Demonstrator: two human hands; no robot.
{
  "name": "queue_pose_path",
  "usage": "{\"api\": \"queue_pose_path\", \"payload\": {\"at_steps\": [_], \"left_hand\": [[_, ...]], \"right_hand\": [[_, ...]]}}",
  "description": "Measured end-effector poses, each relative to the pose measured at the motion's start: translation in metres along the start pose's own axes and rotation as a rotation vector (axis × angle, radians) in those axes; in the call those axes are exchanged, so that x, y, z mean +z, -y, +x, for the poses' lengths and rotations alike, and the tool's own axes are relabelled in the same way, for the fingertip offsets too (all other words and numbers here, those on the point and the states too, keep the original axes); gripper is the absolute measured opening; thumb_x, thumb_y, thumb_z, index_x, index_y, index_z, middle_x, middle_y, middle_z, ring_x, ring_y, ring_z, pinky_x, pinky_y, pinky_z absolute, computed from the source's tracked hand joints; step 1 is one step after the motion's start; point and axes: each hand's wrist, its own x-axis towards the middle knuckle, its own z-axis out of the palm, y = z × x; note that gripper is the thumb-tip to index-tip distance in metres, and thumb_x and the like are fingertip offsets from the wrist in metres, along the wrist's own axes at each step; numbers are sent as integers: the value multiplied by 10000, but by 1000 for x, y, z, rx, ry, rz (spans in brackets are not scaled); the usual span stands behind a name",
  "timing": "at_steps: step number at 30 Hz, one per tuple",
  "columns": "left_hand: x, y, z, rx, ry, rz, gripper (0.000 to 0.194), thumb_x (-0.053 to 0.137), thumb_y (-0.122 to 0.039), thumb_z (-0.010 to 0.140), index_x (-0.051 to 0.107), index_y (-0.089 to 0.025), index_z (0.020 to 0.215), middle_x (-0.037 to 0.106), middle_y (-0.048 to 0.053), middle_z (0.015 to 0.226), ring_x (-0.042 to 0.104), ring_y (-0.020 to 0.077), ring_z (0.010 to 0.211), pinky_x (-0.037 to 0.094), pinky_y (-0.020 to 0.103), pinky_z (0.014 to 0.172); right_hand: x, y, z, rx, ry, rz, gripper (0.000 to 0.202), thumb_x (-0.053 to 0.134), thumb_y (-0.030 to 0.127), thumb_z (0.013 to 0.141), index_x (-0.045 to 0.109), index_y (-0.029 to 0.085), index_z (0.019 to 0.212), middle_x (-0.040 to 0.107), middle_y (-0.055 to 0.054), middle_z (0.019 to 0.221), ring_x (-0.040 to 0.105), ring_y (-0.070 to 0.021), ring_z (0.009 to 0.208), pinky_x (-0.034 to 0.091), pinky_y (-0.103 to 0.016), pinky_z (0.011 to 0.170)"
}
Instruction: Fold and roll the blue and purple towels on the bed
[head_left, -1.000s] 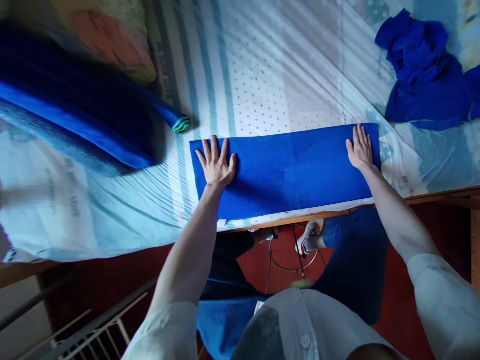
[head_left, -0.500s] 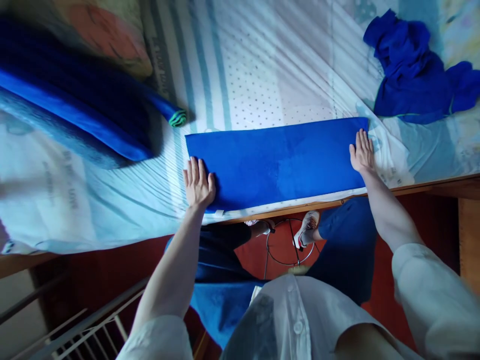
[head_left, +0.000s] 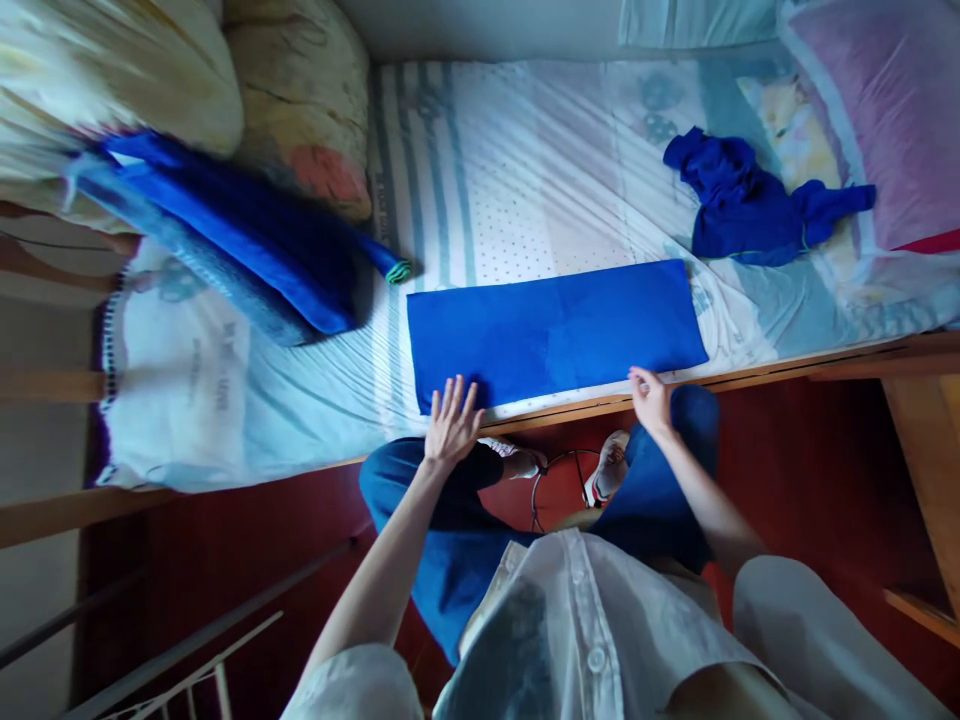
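A folded blue cloth (head_left: 551, 325) lies flat as a long strip along the near side of the bed. At its near left corner is my left hand (head_left: 451, 425), fingers spread and their tips on the cloth's edge. My right hand (head_left: 651, 400) is at the near edge toward the right end, fingers bent and drawn together. Whether cloth is pinched between those fingertips, I cannot make out. To the right, farther back, a crumpled blue cloth (head_left: 750, 205) with a thin green edge lies in a loose heap.
On the left lies a pile of folded blue fabric (head_left: 247, 235), a rolled end with green trim (head_left: 397, 271) poking out. Pillows (head_left: 307, 100) stand behind it, and a pink pillow (head_left: 885, 110) is at the right. A wooden bed rail (head_left: 787, 375) runs along the front.
Both hands have come off the strip's ends toward me, to its near edge. The right hand has shifted inward and its fingers have curled. The view has widened and shows more of the bed.
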Motion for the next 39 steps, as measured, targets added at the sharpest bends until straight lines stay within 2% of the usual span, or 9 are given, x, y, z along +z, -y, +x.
{"api": "queue_pose_path", "payload": {"at_steps": [3,6,11,15,18,23,30,34,39], "left_hand": [[14,-20,-15,92,110,21,630,361,-399,1002,458,-98,1546,359,208,1648,237,319,1581,224,553,1265],[19,-32,-22,64,135,75,614,363,-370,1002,473,-75,1530,390,228,1626,311,348,1550,299,553,1231],[-1,-45,-6,43,233,189,510,406,-304,991,602,-101,1416,567,238,1484,532,347,1403,466,479,1114],[-25,-63,40,-58,359,242,452,344,-319,1033,714,-184,1256,756,178,1182,717,316,1139,564,422,962],[-30,-82,90,91,305,159,465,333,-283,1038,630,-224,1391,643,115,1437,607,249,1336,511,361,1077],[-12,-115,181,265,364,117,541,407,-295,1015,469,-177,1540,373,109,1662,290,276,1564,367,417,1227],[16,-139,271,162,378,119,610,456,-257,983,391,-155,1582,289,162,1693,248,347,1569,353,501,1220],[18,-135,300,156,292,50,572,413,-193,972,459,-196,1542,400,124,1646,404,330,1467,428,489,1159],[26,-127,327,84,140,-42,457,453,-184,957,625,-177,1380,667,153,1325,518,309,1319,454,467,1118]], "right_hand": [[54,27,-40,239,151,425,468,629,602,906,733,179,1075,796,-132,960,770,-262,843,651,-383,754],[92,45,-50,416,185,719,451,749,598,811,707,177,969,791,-85,858,746,-197,676,621,-290,592],[114,57,-30,569,126,891,326,805,470,791,669,174,813,782,-42,782,672,-111,549,527,-184,478],[119,52,-22,659,96,922,288,810,421,790,673,169,762,786,-62,767,667,-115,564,500,-173,457],[122,46,-23,701,77,934,283,824,418,770,687,171,756,786,-66,772,658,-113,571,497,-172,471],[122,39,-21,693,168,932,355,809,516,754,702,178,741,794,-85,807,687,-132,620,509,-190,515],[122,33,-19,744,195,967,408,858,536,655,696,183,779,800,-93,820,715,-172,688,519,-230,559],[123,34,-21,772,206,969,405,844,544,664,707,177,765,802,-98,845,708,-162,699,510,-230,589],[122,37,-23,802,189,1032,390,842,533,675,736,182,809,801,-91,861,682,-151,720,496,-231,609]]}}
